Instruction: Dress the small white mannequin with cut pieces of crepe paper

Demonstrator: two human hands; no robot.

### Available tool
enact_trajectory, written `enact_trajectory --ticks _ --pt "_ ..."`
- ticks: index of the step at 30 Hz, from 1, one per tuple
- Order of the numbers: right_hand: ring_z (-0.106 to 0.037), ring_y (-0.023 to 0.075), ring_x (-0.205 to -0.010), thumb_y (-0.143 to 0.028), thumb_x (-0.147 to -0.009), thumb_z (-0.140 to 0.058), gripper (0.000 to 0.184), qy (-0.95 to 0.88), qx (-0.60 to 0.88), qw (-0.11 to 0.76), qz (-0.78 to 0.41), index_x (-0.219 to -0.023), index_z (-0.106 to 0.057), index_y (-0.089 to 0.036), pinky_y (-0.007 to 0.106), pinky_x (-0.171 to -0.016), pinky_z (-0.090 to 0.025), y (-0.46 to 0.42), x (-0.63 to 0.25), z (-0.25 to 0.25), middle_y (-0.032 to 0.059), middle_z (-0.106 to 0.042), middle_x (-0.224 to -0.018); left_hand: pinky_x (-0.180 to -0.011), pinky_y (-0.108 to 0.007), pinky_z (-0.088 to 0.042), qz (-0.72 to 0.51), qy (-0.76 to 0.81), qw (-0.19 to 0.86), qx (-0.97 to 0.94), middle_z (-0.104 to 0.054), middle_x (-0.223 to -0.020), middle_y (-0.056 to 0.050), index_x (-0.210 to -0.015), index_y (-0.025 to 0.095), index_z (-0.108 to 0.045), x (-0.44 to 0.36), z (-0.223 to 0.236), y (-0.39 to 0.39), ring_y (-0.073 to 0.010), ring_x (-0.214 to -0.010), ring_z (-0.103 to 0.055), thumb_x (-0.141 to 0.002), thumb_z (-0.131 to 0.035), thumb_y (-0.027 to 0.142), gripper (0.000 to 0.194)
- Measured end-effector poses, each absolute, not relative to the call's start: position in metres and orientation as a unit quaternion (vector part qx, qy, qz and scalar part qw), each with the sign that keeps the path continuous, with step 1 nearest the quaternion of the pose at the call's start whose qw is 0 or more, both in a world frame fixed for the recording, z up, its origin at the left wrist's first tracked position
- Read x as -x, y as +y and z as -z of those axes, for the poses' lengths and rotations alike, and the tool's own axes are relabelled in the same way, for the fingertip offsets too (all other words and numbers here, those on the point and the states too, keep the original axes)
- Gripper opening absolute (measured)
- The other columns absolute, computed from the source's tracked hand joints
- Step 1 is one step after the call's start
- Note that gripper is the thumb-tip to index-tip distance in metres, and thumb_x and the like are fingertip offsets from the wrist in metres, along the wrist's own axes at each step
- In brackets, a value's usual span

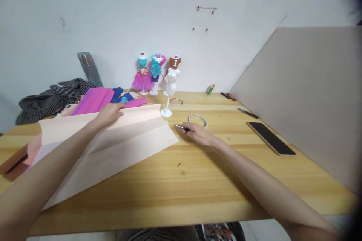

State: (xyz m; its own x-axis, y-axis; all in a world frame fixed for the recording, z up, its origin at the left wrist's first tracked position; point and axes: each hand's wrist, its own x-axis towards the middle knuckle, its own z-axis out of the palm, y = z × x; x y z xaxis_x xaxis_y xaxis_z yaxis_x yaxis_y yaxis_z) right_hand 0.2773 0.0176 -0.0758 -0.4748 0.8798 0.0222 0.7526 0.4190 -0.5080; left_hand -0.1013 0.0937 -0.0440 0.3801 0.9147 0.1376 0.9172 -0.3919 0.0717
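A large sheet of pale pink paper (pixel 135 139) with fold creases lies across the left half of the table, its upper part raised along a fold. My left hand (pixel 109 115) is closed on the sheet near its far edge, with some fingertips hidden. In my right hand (pixel 198 133) are small scissors (pixel 182 128) with dark handles, their blades pointing left toward the sheet's right corner but apart from it. Just behind that hand lies a roll of white tape (pixel 204 118). A bare white mannequin (pixel 171 81) stands beyond the paper's right end.
Dressed miniature mannequins (pixel 143 79) stand against the wall. Magenta paper (pixel 94 99), a striped cloth (pixel 46 99) and a grey flask (pixel 89 68) are at the back left. A dark phone-like slab (pixel 270 138) and a slim dark pen-like tool (pixel 247 113) lie beside the right partition (pixel 308 94).
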Motion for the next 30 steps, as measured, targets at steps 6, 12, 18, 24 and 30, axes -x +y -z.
enact_trajectory --ticks 6,12,18,24,30 --pt "-0.056 0.019 -0.074 -0.018 -0.082 -0.045 0.018 -0.858 0.464 0.115 -0.19 -0.088 -0.062 -0.018 0.028 -0.067 -0.039 0.025 -0.264 0.08 0.0065 -0.066 -0.084 -0.102 -0.04 -0.038 0.152 -0.507 0.038 0.847 -0.06 -0.125 -0.015 -0.119 0.012 -0.058 0.059 0.063 0.061 -0.0267 -0.118 -0.051 -0.088 -0.042 0.023 0.036" --pt "-0.049 0.0141 -0.06 -0.028 -0.083 -0.051 0.014 -0.821 0.514 0.164 -0.189 -0.075 -0.055 -0.017 0.024 -0.056 -0.033 0.041 -0.259 0.084 0.0001 -0.057 -0.066 -0.088 -0.04 -0.046 0.017 -0.419 -0.026 0.907 -0.066 -0.103 -0.013 -0.091 0.016 -0.064 -0.005 0.08 0.006 -0.0273 -0.102 -0.057 -0.087 -0.051 0.024 0.016" --pt "-0.053 0.017 -0.069 -0.04 -0.093 -0.041 0.029 -0.838 0.495 0.147 -0.179 -0.081 -0.054 -0.017 0.027 -0.063 -0.036 0.037 -0.261 0.082 0.0049 -0.061 -0.078 -0.095 -0.039 -0.042 0.037 -0.453 -0.039 0.89 -0.063 -0.109 -0.013 -0.101 0.014 -0.064 -0.017 0.079 0.01 -0.0264 -0.106 -0.055 -0.09 -0.047 0.023 0.022" --pt "-0.055 0.0198 -0.079 -0.032 -0.099 -0.025 0.038 -0.868 0.459 0.12 -0.144 -0.085 -0.057 -0.017 0.031 -0.075 -0.041 0.037 -0.276 0.09 0.008 -0.062 -0.085 -0.092 -0.041 -0.043 0.037 -0.461 -0.058 0.885 -0.063 -0.104 -0.015 -0.098 0.012 -0.066 -0.032 0.084 0.017 -0.0291 -0.103 -0.056 -0.089 -0.046 0.024 0.025" --pt "-0.059 0.0221 -0.089 -0.033 -0.092 -0.044 0.026 -0.885 0.429 0.129 -0.126 -0.1 -0.063 -0.017 0.033 -0.08 -0.043 0.038 -0.287 0.095 0.0101 -0.066 -0.095 -0.082 -0.035 -0.044 0.044 -0.459 -0.126 0.879 -0.067 -0.103 -0.009 -0.097 0.017 -0.064 -0.042 0.082 0.024 -0.0251 -0.099 -0.059 -0.081 -0.052 0.023 0.021"
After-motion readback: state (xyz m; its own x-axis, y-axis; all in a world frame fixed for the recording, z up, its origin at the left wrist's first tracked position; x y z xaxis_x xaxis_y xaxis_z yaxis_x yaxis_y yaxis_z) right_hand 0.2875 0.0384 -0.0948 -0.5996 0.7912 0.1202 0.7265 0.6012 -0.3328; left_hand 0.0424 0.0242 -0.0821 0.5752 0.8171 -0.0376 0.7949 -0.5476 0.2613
